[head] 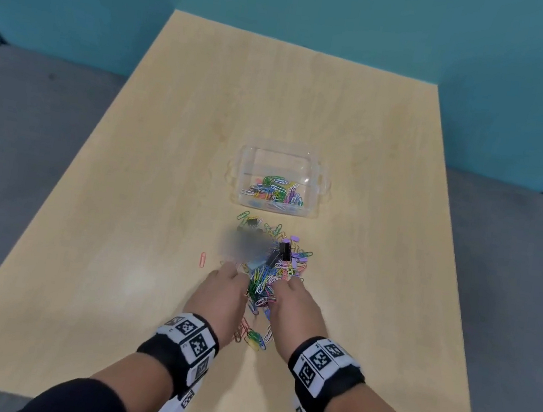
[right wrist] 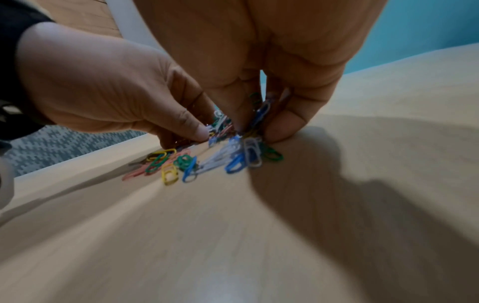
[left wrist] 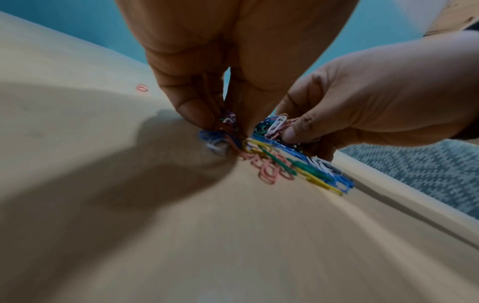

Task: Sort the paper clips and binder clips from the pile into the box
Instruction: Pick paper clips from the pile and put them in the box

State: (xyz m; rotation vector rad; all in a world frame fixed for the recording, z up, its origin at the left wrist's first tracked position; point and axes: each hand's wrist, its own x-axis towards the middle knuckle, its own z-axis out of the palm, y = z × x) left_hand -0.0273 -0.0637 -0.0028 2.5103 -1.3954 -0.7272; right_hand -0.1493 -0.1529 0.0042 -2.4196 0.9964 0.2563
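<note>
The left hand (head: 221, 298) was down in the near part of the pile (head: 267, 267), its thumb and fingers (left wrist: 193, 110) drawn together and pinching a small bunch of paper clips (left wrist: 228, 123) against the counter (head: 166, 157). The right hand (head: 296, 307) was just beside it on the pile's other side, thumb and fingers (right wrist: 282, 127) likewise closed on a bunch of clips, a blue one (right wrist: 260, 114) standing up between them. More coloured clips (head: 251, 338) lay loose on the counter between the two wrists. The far part of the pile held several black binder clips (head: 283, 252) among the paper clips. A single pink clip (head: 202, 259) lay apart, left of the pile. Just beyond the pile stood the clear box (head: 245, 157), with coloured paper clips (head: 275, 190) already in its bottom.
</note>
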